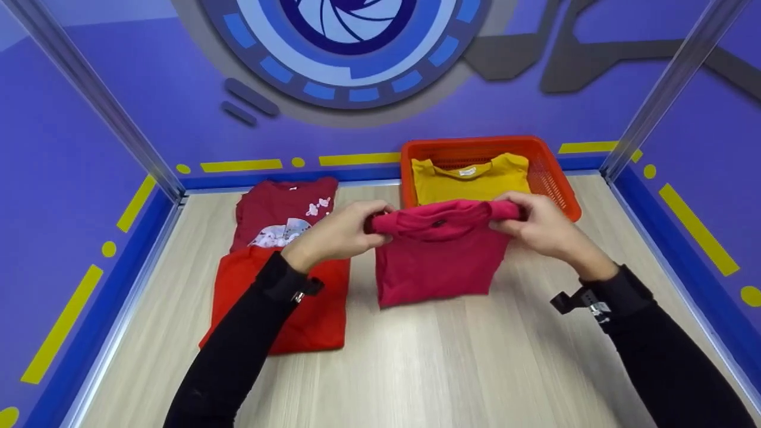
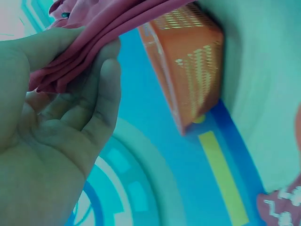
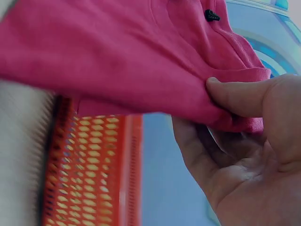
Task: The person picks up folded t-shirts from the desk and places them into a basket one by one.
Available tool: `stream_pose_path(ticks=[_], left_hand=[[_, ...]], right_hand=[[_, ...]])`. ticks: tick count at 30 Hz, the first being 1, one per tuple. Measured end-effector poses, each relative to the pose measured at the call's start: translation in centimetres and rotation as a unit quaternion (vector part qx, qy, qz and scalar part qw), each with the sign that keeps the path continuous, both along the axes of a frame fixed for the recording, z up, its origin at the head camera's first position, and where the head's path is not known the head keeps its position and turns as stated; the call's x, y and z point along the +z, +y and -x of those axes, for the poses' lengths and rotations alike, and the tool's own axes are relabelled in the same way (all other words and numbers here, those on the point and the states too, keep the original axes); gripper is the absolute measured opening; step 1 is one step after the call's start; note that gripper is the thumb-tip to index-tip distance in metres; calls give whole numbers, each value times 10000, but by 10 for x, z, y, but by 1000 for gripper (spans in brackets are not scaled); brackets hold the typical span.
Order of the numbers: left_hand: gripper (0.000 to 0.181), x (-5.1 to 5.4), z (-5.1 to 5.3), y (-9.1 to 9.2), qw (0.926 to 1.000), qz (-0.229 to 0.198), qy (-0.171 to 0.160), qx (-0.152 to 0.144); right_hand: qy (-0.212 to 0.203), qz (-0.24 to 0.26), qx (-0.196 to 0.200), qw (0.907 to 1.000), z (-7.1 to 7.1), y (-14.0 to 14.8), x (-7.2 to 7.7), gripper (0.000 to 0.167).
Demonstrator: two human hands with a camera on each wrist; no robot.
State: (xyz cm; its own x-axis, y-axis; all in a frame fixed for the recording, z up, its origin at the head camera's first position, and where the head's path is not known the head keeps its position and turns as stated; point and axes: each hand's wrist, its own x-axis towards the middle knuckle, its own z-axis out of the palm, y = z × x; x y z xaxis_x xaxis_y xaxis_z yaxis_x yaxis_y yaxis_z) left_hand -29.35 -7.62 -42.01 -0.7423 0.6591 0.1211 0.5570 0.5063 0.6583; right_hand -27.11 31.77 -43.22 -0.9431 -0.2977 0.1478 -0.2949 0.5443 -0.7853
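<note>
Pink shirt (image 1: 440, 267) between both hands (image 1: 345, 232)

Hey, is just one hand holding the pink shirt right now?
No, the left hand and right hand each grip one end of the pink shirt's top edge.

Pale wood-grain tabletop (image 1: 416, 368) is leaving wide room in front, narrow gap between hanging folded crimson fabric shirt (image 1: 440, 267) and flat bright-red folded garment (image 1: 318, 309). Crimson shirt is blocking front of rectangular orange-red perforated plastic basket (image 1: 550, 184); black-sleeved arms (image 1: 238, 351) are flanking both sides.
</note>
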Motion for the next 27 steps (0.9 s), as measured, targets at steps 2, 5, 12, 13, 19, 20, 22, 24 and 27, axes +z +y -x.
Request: stream_pose_path(ticks=[2, 5, 12, 13, 19, 20, 22, 24, 27], left_hand=[[31, 6, 2, 6, 9997, -80, 204, -90], [28, 16, 8, 15, 9987, -240, 396, -188], [28, 37, 36, 38, 9976, -683, -23, -137], [29, 39, 41, 42, 9974, -706, -82, -124], [32, 35, 82, 63, 9974, -458, -551, 90], [33, 33, 89, 67, 9971, -418, -609, 167], [34, 27, 104, 75, 9964, -407, -631, 380], [33, 21, 118, 82, 9959, -371, -512, 649], [32, 10, 133, 94, 9928, -172, -273, 1154]], right_hand=[[146, -60, -106, 9998, -2, 8, 8, 24], [226, -19, -276, 9994, -3, 19, 21, 24], [-148, 269, -906, 9954, 12, 40, 46, 26], [-231, 235, -993, 9945, 16, 43, 47, 26], [-739, -104, -1099, 9911, 57, 54, 44, 30], [-800, -105, -1120, 9904, 65, 55, 42, 29], [-832, -123, -1203, 9892, 81, 55, 38, 24], [-781, -223, -1329, 9878, 95, 55, 33, 20], [-667, -489, -1520, 9849, 114, 54, 24, 23]])
